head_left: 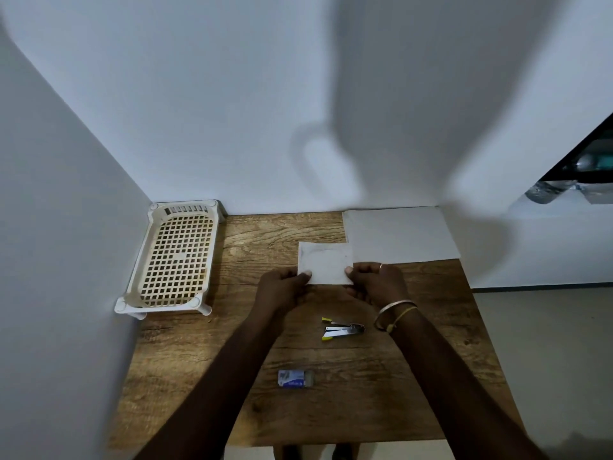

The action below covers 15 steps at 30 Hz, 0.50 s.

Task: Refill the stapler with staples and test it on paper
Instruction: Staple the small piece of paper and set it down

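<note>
Ref pt = the small silver metal stapler w/ yellow tips: it lies on the brown wood-grain table, hinged wide open w/ arms splayed, and nothing is touching it. Just beyond it, my left hand & right hand hold a small greyish rectangular piece of paper by its near edge. Each thumb pinches a near corner on top, w/ the other fingers curled underneath. Can't tell if the paper is off the table. Farther beyond the stapler, to the right, a large white sheet lies flat by the wall, and the small piece overlaps its near-left corner. Nearer to me than the stapler & a bit left, a small blue-and-white staple box lies flat btwn my forearms. Well left of the stapler sits a cream plastic lattice tray in the wall corner. The silver bangle & yellow band on my right wrist are just right of the stapler.
</note>
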{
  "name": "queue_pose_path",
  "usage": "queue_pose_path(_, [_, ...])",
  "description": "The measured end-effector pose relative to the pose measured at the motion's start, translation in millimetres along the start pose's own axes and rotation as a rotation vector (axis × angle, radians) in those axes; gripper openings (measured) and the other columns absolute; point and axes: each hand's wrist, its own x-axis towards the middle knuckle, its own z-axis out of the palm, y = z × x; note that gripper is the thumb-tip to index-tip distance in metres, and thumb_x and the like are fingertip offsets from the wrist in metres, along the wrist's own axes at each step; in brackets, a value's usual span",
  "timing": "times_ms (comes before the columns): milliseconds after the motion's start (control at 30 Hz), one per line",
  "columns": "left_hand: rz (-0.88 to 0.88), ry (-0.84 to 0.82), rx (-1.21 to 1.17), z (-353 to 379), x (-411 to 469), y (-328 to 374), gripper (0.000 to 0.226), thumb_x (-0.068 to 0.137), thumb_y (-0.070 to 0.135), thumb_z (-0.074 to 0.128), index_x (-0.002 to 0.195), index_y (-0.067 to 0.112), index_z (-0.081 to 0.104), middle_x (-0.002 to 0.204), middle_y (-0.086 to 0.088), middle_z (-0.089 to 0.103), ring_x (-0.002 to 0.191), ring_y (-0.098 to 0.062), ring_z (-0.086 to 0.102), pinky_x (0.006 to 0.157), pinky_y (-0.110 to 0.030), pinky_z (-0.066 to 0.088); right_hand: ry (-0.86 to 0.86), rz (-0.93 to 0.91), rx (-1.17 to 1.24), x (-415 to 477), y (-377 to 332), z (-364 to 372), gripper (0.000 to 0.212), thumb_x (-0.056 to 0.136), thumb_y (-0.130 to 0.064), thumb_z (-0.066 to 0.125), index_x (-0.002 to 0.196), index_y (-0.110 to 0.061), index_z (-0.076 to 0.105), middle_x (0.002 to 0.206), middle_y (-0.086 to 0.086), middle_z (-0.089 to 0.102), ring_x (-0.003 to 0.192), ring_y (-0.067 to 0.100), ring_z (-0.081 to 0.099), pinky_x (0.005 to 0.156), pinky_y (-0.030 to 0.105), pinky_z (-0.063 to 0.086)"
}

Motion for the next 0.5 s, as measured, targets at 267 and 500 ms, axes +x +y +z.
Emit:
queue_pose_path(267, [0.137, -0.118, -0.215, 7.6, -51.3, 64.6, 0.015, 0.09, 0.004, 0.074, 0.102, -0.003, 0.07, 0.097, -0.02, 0.078, 0.092, -0.031, 0.078, 0.073, -0.03, 0.063, -0.127, -0.176, 0.16, -42.6, -60.5, 4.9, 0.005, 0.081, -0.003, 0.08, 0.083, -0.007, 0.076, 0.079, 0.011, 0.078, 0.069, 0.024, 0.075, 0.06, 0.026, 0.06])
queue_pose_path(500, [0.16, -0.116, -0.255, 6.3, -65.8, 82.2, 0.014, 0.09, 0.002, 0.074, 0.103, -0.004, 0.07, 0.099, -0.019, 0.079, 0.094, -0.03, 0.078, 0.074, -0.029, 0.063, 0.103, -0.503, -0.163, -40.4, -61.5, -8.2, 0.014, 0.09, -0.033, 0.074, 0.087, -0.02, 0.078, 0.08, 0.002, 0.078, 0.078, 0.019, 0.076, 0.073, 0.035, 0.064])
